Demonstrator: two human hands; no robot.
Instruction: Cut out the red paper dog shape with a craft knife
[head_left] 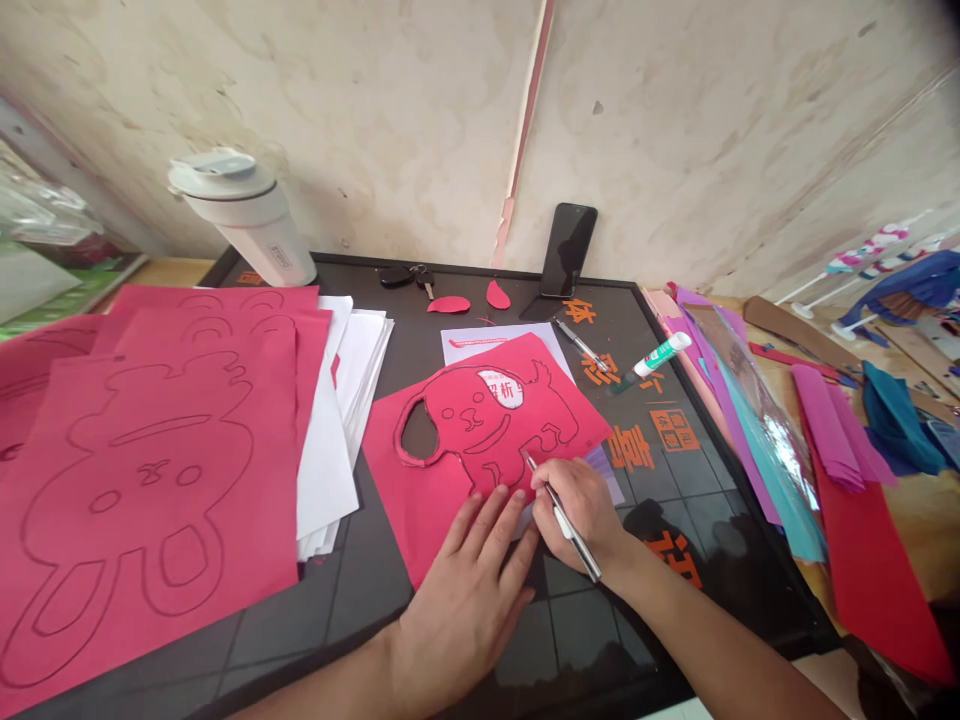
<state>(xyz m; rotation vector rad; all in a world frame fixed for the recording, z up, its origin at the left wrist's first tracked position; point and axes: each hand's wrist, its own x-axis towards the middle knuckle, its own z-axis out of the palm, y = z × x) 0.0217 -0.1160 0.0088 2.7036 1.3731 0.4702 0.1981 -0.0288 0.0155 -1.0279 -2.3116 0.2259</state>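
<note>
A red paper sheet (427, 410) with a dog outline drawn in dark line lies at an angle on the board. Two holes are cut in it where the dog's ears are; printed white paper shows through the right one. My left hand (472, 580) is open, its fingers laid flat on the sheet's lower edge. My right hand (574, 510) is closed around a slim silver craft knife (574, 540), its tip touching the sheet near the dog's legs. Two red cut-out pieces (448, 305) lie beyond the sheet. A white paper (457, 343) sits under it.
At left, red sheets with drawn animals (187, 450) overlap white papers (337, 430). A white tumbler (251, 220), keys (420, 277) and a leaning phone (568, 250) stand along the wall. A pen (581, 345) and a glue stick (660, 355) lie right; coloured sheets (750, 430) lie beyond.
</note>
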